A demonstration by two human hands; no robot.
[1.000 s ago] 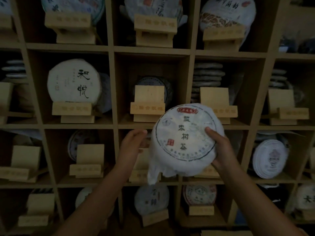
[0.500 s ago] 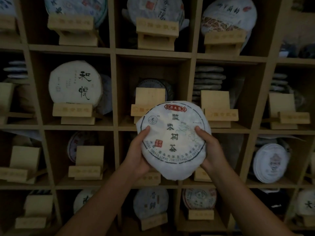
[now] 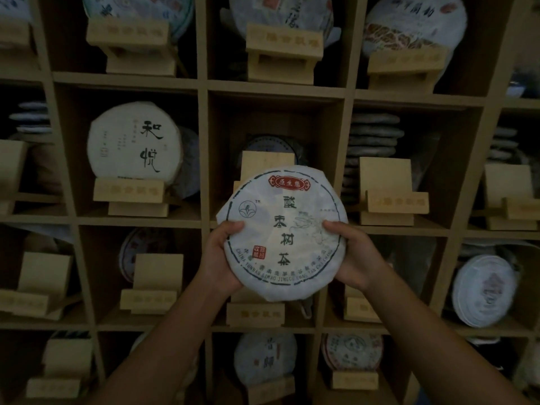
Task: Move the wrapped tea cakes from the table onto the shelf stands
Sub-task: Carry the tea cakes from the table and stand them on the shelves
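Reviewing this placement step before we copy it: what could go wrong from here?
1. The tea cake is gripped only at its lower edges by the left hand and right hand; it may tip forward.
2. It hides most of the stand behind it, so seating is partly blind.
3. Another cake stands behind that stand and may be knocked.

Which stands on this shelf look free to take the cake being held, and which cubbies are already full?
Both hands, left hand and right hand, hold the wrapped tea cake in front of the centre stand, which looks bare. The stand to its right is also free, with a flat stack of cakes behind it. The stand lower left is bare too. The left cubby's white cake fills its stand.
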